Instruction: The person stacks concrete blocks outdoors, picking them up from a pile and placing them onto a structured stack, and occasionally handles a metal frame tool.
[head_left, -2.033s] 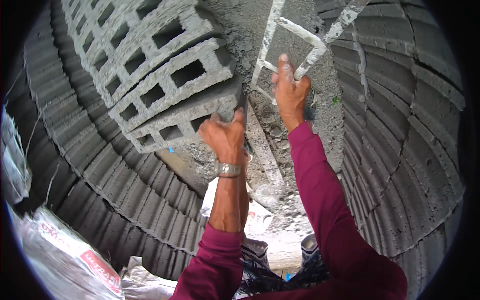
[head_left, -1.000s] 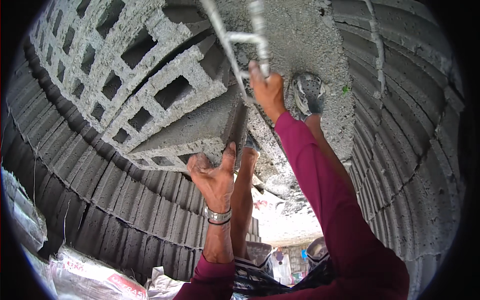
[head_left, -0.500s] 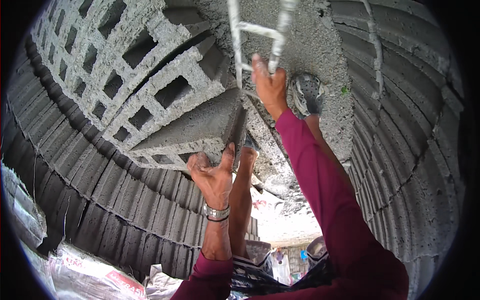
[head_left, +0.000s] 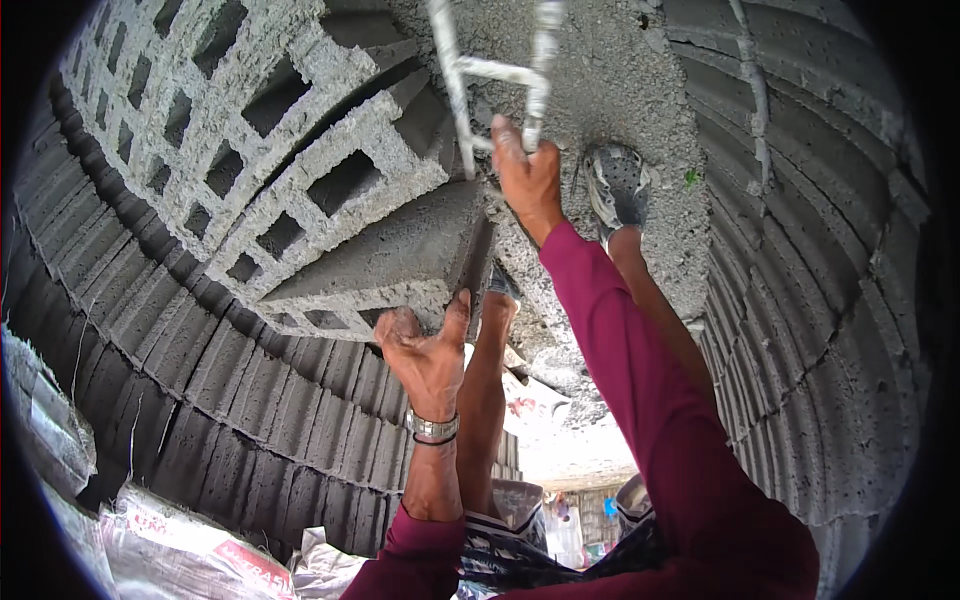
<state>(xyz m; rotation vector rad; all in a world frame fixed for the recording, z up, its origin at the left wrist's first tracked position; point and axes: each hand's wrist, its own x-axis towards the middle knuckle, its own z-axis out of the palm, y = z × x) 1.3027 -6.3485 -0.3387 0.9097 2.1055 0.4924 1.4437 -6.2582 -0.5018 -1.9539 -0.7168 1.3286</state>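
Observation:
My left hand, with a metal-banded watch on the wrist, has its fingers curled on the near end of a grey hollow concrete block in the stack. The thumb lies along the block's edge. My right hand is wrapped round a whitish metal frame of two bars joined by crosspieces, like a short ladder. The frame is blurred, and its far end runs out at the top. Its lower end is beside the block's corner, but whether they touch I cannot tell.
More hollow blocks are stacked at upper left, with rows of ribbed grey blocks below and a tall ribbed stack on the right. My shoe stands on rough concrete ground. Printed sacks lie at lower left.
The metal frame and my right hand have shifted left, the hand slightly down as well. My left hand and the block have hardly moved.

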